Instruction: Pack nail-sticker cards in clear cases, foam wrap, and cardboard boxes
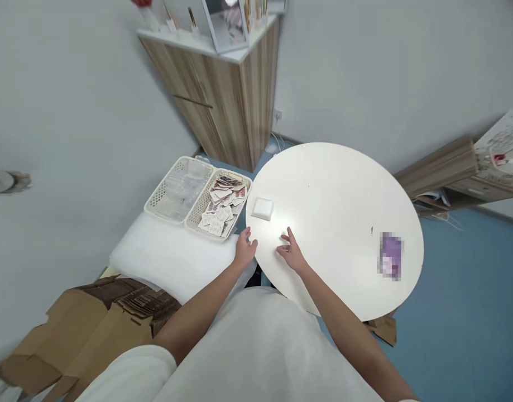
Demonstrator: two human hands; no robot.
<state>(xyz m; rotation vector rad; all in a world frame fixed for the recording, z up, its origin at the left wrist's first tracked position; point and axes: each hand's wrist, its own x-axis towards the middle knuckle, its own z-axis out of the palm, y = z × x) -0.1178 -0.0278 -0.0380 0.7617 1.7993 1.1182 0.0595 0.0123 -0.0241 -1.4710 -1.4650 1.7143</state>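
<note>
My left hand (244, 248) rests at the left edge of the round white table (335, 223), fingers loosely spread and holding nothing. My right hand (291, 252) lies flat on the tabletop close beside it, fingers stretched out and empty. A small white square box (263, 209) sits on the table just beyond both hands, nearest my left. A purple blurred item (391, 255) lies far to the right on the table.
Left of the table two pale baskets stand on a white padded surface: one (176, 191) with clear plastic pieces, one (221, 206) with several printed cards. Flattened cardboard boxes (97, 324) lie at the lower left. A wooden cabinet (223, 84) stands behind.
</note>
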